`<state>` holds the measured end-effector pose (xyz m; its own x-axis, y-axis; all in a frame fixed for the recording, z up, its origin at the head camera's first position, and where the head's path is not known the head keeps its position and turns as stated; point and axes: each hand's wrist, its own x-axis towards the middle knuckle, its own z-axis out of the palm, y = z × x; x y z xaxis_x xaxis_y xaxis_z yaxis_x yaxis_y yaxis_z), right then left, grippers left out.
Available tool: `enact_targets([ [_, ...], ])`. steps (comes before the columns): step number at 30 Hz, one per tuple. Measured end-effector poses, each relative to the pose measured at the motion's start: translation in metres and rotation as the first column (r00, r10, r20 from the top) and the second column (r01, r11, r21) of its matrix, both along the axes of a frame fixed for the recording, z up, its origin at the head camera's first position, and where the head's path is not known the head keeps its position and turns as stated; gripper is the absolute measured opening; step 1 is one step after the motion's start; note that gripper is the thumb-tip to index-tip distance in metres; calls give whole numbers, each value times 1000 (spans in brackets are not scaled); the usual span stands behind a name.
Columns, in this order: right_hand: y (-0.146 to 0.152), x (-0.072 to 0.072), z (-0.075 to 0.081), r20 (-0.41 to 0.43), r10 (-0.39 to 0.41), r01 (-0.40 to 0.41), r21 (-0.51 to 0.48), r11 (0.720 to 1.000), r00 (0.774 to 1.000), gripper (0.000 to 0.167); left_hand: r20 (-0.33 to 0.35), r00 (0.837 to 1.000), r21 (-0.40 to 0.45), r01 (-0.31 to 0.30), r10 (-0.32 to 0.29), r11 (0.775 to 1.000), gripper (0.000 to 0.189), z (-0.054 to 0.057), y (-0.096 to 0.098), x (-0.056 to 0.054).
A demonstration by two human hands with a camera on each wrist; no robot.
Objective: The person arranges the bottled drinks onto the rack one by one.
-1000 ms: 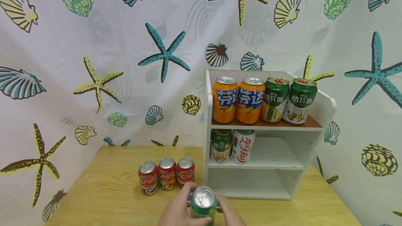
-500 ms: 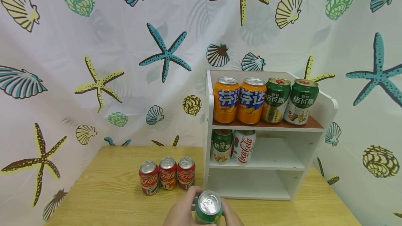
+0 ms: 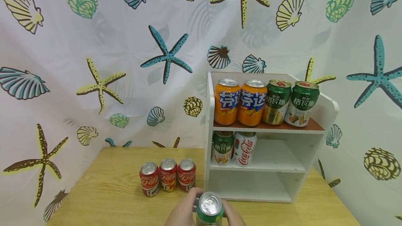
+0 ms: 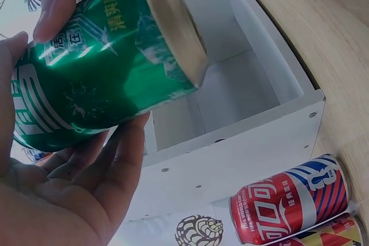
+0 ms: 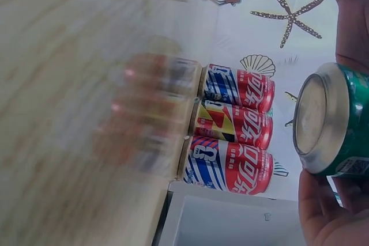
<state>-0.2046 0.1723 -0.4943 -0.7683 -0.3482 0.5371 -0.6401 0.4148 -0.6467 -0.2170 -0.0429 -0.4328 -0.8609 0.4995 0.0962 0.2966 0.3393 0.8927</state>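
Observation:
A green drink can (image 3: 209, 215) with a silver lid is held upright by both hands at the bottom of the head view. My left hand (image 3: 183, 210) grips its left side, and my right hand (image 3: 233, 215) curls at its right side. In the left wrist view, Chinese lettering runs along the green can (image 4: 109, 61), with left fingers (image 4: 124, 165) bent behind it. The right wrist view shows the bottom of the can (image 5: 326, 122) facing the camera, off the table, with right fingers (image 5: 317, 203) at its side.
Three red cola cans (image 3: 168, 175) stand in a row left of a white shelf unit (image 3: 251, 200). Two orange cans (image 3: 226, 104) and two green-topped cans (image 3: 276, 104) fill its top. Another green-topped can (image 3: 222, 149) and a white Coca-Cola can (image 3: 244, 149) stand on the middle shelf.
Both hands and the green can have shifted slightly right and down in the head view. Cans on the shelf and table stay where they were.

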Motion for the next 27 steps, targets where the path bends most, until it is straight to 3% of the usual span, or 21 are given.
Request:
enact_targets([
  [4,4,3,6,113,21,-21,-1,1000,993,61,5,1000,9,26,-26,1000,83,-3,0,-2],
  [9,7,6,18,295,-10,15,-13,1000,955,63,-9,999,14,39,-39,999,86,-3,0,-2],
  [13,12,7,26,264,-73,79,-11,997,962,71,14,1000,12,19,-19,1000,88,2,0,1],
  [16,15,9,35,312,-117,131,-25,991,943,78,3,1000,6,-15,15,1000,85,6,-2,3],
  [20,18,11,49,382,-175,207,-43,977,907,77,-59,997,0,-45,45,999,80,7,-6,4],
  [24,25,11,56,319,-240,269,-49,962,917,74,-77,995,-22,-64,62,998,74,6,-8,6],
  [27,32,10,58,220,-259,276,-50,960,941,72,-72,996,-34,-63,61,997,70,3,-11,7],
])
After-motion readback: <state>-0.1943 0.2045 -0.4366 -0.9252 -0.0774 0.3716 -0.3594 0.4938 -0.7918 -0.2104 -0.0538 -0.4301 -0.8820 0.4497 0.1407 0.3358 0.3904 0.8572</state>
